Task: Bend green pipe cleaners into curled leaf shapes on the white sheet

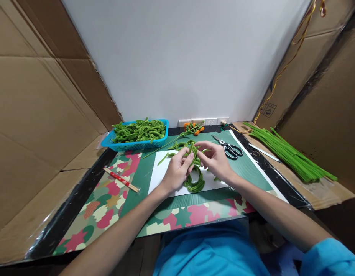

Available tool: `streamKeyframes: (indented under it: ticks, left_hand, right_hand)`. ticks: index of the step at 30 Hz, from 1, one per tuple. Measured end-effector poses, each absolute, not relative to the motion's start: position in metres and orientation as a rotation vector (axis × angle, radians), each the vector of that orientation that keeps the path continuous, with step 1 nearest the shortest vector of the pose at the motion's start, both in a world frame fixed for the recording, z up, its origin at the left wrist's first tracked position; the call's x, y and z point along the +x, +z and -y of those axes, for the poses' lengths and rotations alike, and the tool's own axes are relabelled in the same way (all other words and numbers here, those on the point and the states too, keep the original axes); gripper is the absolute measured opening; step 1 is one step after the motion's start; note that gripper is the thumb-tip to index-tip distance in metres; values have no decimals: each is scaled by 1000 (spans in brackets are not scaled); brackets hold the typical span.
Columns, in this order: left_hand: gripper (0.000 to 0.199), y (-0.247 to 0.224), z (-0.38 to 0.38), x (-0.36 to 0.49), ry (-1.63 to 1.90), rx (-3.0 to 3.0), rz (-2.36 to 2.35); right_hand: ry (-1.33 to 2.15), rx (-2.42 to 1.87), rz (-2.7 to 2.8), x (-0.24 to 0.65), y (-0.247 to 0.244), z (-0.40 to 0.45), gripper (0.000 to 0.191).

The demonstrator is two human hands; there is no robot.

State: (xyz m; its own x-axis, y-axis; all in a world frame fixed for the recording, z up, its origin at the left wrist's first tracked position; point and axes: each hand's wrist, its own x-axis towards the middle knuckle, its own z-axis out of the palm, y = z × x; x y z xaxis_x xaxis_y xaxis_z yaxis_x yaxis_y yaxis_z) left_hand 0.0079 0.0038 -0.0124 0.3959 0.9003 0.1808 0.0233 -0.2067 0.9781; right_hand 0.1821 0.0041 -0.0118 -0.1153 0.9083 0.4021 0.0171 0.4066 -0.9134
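My left hand pinches a green pipe cleaner piece upright between thumb and fingers. From the other side my right hand closes its fingertips on the same fuzzy piece; the exact contact is partly hidden. Below both hands, a curled bundle of green pipe cleaners rests on a white sheet of paper. More bent green pieces lie just behind my hands. Black-handled scissors lie to the right of my right hand, pointing away to the left.
A blue basket of bent green pieces stands at back left. Behind my hands lies a stem with orange blooms. Wrapped chopsticks are at left. Straight green pipe cleaners lie at right on cardboard. Cardboard walls flank the table.
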Motion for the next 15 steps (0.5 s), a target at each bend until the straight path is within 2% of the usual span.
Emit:
streamKeyframes:
  ticks: [10,15]
  left_hand:
    - [36,-12,-4,5,1026,1637,-833]
    - [36,-14,-6,4,1064,1627,-852]
  right_hand:
    - [936,-916,1542,189,-7,-8,26]
    - [894,-908,1552,191,-7,-8,17]
